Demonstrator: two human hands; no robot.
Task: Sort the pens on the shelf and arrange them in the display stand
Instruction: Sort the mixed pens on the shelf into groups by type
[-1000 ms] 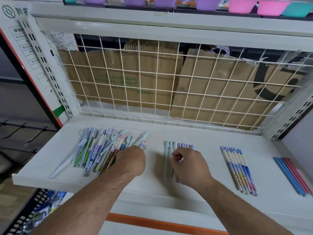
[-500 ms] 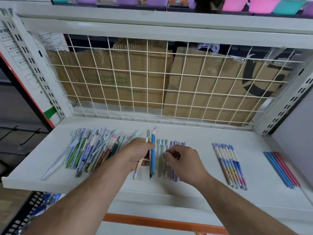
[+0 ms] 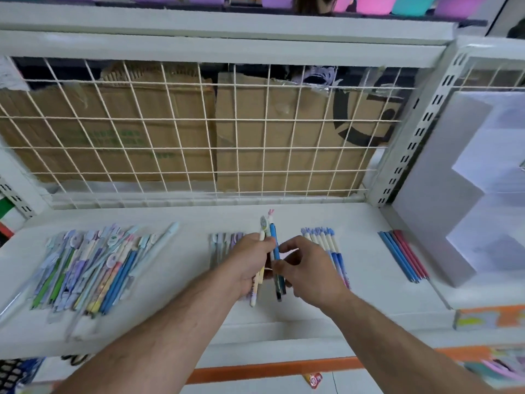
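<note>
A mixed heap of pens (image 3: 93, 265) lies at the left of the white shelf (image 3: 184, 223). My left hand (image 3: 250, 260) grips two pens above the shelf's middle: a cream pen (image 3: 260, 248) and a blue pen (image 3: 275, 243). My right hand (image 3: 306, 268) pinches the blue pen's lower shaft. Behind my left hand sits a small sorted row of grey and lilac pens (image 3: 224, 240), partly hidden. A row of white-and-blue pens (image 3: 326, 245) lies right of my hands. Further right lie blue and red pens (image 3: 403, 254). A white stepped display stand (image 3: 468, 177) is at the far right.
A white wire grid (image 3: 199, 132) backs the shelf, with flattened cardboard (image 3: 270, 143) behind it. A perforated upright (image 3: 420, 129) separates the shelf from the stand. Coloured bowls (image 3: 375, 4) line the upper shelf. An orange strip (image 3: 270, 368) runs below the shelf front.
My left hand left the mixed heap carrying two pens and moved right to the middle. My right hand came off the sorted row and took hold of the blue pen. The view shifted right.
</note>
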